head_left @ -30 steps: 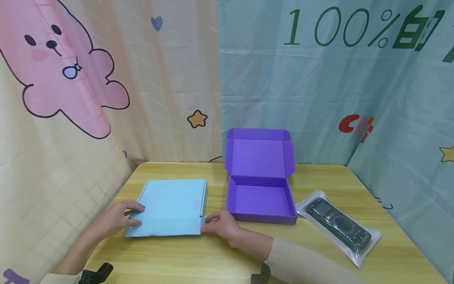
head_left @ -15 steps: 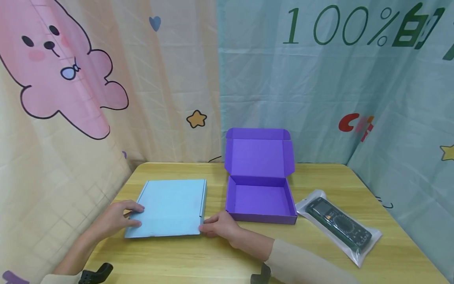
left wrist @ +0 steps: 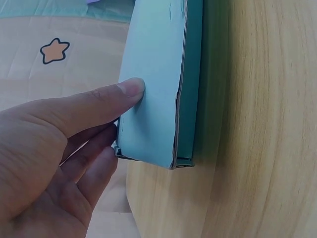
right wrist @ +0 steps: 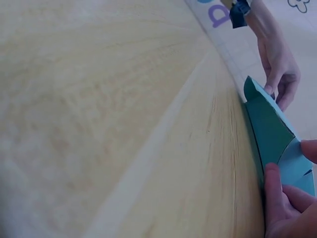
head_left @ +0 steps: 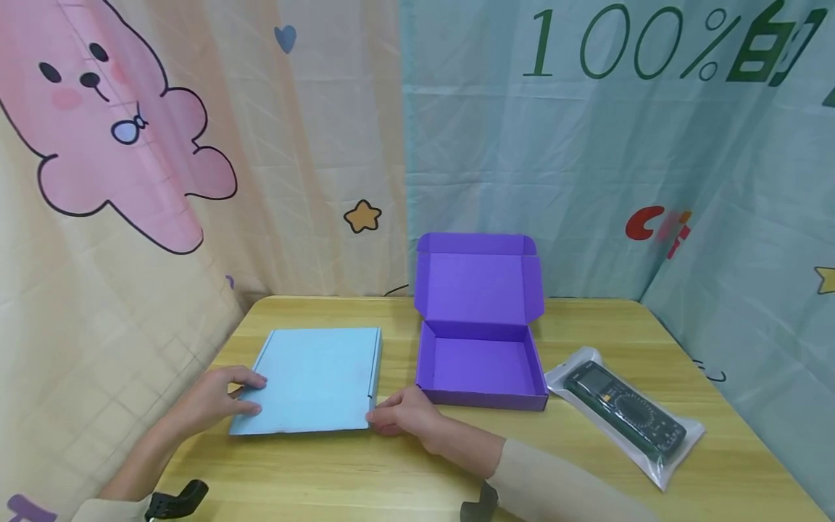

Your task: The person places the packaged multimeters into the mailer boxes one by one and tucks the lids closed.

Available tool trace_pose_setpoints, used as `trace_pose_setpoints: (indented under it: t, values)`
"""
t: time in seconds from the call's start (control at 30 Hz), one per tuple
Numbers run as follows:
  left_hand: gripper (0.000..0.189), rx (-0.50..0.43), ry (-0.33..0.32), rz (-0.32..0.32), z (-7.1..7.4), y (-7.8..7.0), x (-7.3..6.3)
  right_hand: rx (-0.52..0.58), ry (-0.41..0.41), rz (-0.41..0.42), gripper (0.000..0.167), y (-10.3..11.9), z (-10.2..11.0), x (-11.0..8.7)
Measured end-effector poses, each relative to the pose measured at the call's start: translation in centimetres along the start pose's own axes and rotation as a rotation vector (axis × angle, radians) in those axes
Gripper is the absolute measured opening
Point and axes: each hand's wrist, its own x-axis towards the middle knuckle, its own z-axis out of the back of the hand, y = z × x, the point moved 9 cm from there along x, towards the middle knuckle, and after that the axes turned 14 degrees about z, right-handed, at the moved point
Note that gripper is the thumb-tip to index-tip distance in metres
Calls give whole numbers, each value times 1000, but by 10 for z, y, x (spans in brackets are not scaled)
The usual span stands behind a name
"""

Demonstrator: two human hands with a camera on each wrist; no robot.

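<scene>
A flat light blue cardboard box [head_left: 313, 377] lies on the left of the table, its lid down. My left hand [head_left: 212, 402] holds its left side near the front corner; in the left wrist view the thumb [left wrist: 131, 88] rests on the lid and the fingers sit against the side. At the front right corner, my right hand [head_left: 407, 417] pinches the box edge. The right wrist view shows a fingertip [right wrist: 272, 173] against the front, by a curved flap [right wrist: 292, 161]. Whether the front flap is fully tucked in I cannot tell.
Right of the blue box stands a purple box [head_left: 483, 399] with its lid raised and a bare inside. A black multimeter [head_left: 626, 406] in a clear plastic bag lies farther right on the wooden table [head_left: 326, 478]. Printed curtains [head_left: 313, 145] hang behind.
My right fingertips have moved slightly left at the blue box's front right corner. The left hand, the purple box and the bagged multimeter stay as they were.
</scene>
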Motion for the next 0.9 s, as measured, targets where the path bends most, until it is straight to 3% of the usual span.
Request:
trace_pose_setpoints:
  t: [0.23, 0.5, 0.9]
  values:
    - [29, -8, 14, 14, -1, 3, 0, -7, 25, 5, 15, -2, 1, 1]
    - [29, 0, 17, 13, -1, 3, 2, -24, 68, 30, 27, -1, 2, -2]
    - [30, -4, 25, 14, -1, 3, 2, -32, 67, 0, 26, 0, 2, -1]
